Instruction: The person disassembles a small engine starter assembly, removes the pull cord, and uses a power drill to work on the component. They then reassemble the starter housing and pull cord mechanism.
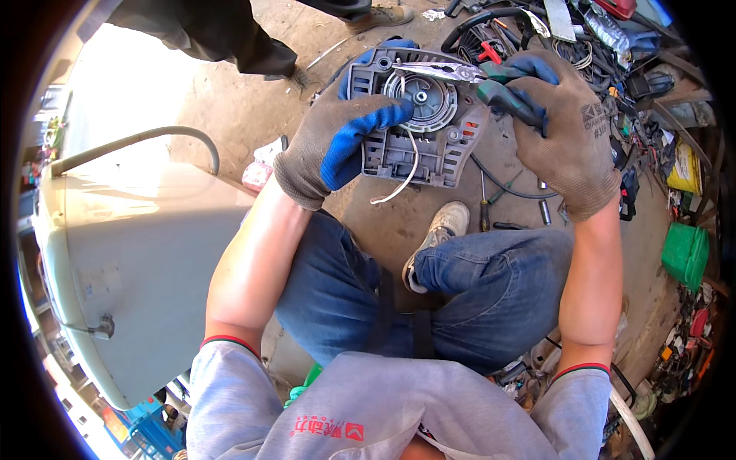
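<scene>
My gloved left hand (326, 142) grips the grey plastic recoil starter housing (469, 157) by its left side, thumb over its face. A round reel (433, 103) sits in the middle of the housing. From the reel a white cord (415, 165) hangs down past the lower edge, its end loose. My gloved right hand (575, 130) is closed on needle-nose pliers (502, 90) with green handles. Their metal jaws reach left across the top of the reel, close to the cord; whether they pinch it I cannot tell.
On the floor below the housing lie a screwdriver (484, 215) and a metal socket (545, 211). Mixed scrap and cables (586, 54) pile up at the right, by a green bag (685, 255). A pale metal cabinet (146, 276) stands left. Another person's legs (207, 34) are at the top left.
</scene>
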`<state>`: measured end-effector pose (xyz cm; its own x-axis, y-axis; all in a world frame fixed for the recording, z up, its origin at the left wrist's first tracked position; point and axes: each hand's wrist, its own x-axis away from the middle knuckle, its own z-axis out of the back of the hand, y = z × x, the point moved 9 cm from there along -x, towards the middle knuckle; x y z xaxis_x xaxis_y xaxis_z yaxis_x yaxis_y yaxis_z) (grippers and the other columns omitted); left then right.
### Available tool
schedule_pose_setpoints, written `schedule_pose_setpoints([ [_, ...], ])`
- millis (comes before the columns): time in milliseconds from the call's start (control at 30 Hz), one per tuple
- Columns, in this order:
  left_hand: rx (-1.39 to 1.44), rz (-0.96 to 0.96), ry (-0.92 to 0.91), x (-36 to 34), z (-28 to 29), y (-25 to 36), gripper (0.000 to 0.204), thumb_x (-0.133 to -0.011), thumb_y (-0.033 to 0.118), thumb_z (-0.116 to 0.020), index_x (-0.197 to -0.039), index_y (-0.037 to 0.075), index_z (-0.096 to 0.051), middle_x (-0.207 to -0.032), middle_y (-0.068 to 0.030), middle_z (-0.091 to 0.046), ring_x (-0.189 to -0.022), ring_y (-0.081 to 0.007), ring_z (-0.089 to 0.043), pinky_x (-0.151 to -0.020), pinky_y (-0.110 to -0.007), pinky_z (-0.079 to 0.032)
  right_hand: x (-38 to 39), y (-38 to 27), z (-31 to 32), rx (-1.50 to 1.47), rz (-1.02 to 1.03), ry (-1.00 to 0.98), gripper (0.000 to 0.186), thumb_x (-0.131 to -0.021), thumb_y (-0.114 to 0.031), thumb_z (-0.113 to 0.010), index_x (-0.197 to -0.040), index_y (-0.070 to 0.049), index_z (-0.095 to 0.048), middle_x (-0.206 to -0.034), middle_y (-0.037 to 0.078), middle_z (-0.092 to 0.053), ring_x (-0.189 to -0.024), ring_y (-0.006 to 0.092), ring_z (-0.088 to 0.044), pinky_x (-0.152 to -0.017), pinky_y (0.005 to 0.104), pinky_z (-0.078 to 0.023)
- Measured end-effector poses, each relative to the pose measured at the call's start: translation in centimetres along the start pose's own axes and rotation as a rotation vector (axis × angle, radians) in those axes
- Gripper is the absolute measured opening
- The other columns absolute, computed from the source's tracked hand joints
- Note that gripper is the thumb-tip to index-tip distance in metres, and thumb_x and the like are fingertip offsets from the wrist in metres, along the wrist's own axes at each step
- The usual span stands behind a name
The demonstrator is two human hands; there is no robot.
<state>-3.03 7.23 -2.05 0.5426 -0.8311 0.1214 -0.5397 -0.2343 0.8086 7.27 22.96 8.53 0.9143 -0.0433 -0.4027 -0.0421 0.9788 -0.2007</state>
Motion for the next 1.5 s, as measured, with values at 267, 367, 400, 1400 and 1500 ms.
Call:
schedule_pose_setpoints([
  [267,-0.049,0.049,0.084,-0.8,2.5,-0.8,0.053,-0.096,0.005,-0.059,-0.146,-0.001,-0.043,-0.128,-0.0141,-0.063,-0.114,-0.0224,-0.065,-0.1,-0.038,-0.054,0.9,4.7,0.3,-0.376,-0.357,0.104,0.024,-0.086,-0.01,-0.066,-0.109,-0.002,-0.072,-0.104,0.009,-0.071,-0.091,0.021,-0.067,-0.086,0.0333,-0.052],
  [367,-0.022,-0.032,0.106,-1.4,2.1,-0.7,0.029,-0.094,0.001,-0.065,-0.121,-0.007,-0.062,-0.108,-0.013,-0.07,-0.097,-0.0189,-0.07,-0.087,-0.034,-0.061,1.6,5.0,-2.0,-0.807,-0.578,0.097,0.024,-0.09,-0.014,-0.068,-0.111,-0.001,-0.071,-0.1,0.005,-0.072,-0.089,0.0117,-0.065,-0.084,0.0266,-0.05],
  [400,0.015,-0.043,0.105,-1.5,1.4,-0.7,0.034,-0.093,0.0,-0.065,-0.126,-0.005,-0.058,-0.108,-0.0125,-0.07,-0.098,-0.0188,-0.07,-0.087,-0.035,-0.061,1.6,4.8,-2.5,-0.913,-0.615,0.1,0.025,-0.09,-0.016,-0.069,-0.11,-0.001,-0.071,-0.098,0.004,-0.072,-0.087,0.0087,-0.063,-0.082,0.0246,-0.05],
  [1400,0.232,0.115,0.072,-1.6,-0.1,-2.8,0.032,-0.101,0.019,-0.06,-0.13,0.005,-0.056,-0.111,-0.011,-0.07,-0.094,-0.0183,-0.073,-0.073,-0.034,-0.065,28.7,19.7,-14.6,-0.167,-1.142,-0.503,0.045,-0.091,-0.038,-0.069,-0.118,-0.002,-0.068,-0.115,0.02,-0.069,-0.105,0.0265,-0.068,-0.09,0.0318,-0.051],
  [1500,0.041,0.062,0.008,-1.8,-0.7,-2.5,0.044,-0.107,0.033,-0.047,-0.144,0.008,-0.047,-0.136,-0.0077,-0.059,-0.12,-0.0183,-0.062,-0.1,-0.038,-0.055,12.9,15.7,-3.8,-0.654,-0.796,0.026,0.057,-0.089,-0.021,-0.075,-0.138,0.001,-0.054,-0.116,0.009,-0.065,-0.099,0.015,-0.063,-0.082,0.0285,-0.052],
])
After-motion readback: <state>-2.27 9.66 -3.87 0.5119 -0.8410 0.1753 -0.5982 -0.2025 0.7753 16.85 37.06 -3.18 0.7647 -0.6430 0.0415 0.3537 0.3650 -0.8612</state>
